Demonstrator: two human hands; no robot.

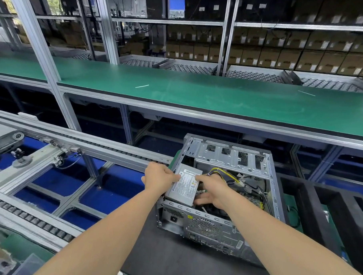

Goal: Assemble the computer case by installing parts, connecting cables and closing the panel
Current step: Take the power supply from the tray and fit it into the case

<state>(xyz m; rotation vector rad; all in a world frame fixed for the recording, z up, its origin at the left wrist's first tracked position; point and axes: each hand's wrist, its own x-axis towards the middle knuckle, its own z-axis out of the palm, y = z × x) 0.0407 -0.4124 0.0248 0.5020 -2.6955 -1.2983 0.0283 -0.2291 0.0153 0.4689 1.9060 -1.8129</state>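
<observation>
Conveyor [34, 219]: PSU [183, 189] between left hand [159, 177], right hand [213, 192]

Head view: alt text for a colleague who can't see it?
The left hand and right hand hold a grey power supply at the rear corner of an open computer case lying on its side, cables loose inside.

Open grey computer case [205, 227] lies on its side, a labelled power supply [183, 189] tilted inside.

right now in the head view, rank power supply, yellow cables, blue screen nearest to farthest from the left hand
1. power supply, gripped by the left hand.
2. yellow cables, right, inside the case.
3. blue screen, far shelf.
</observation>
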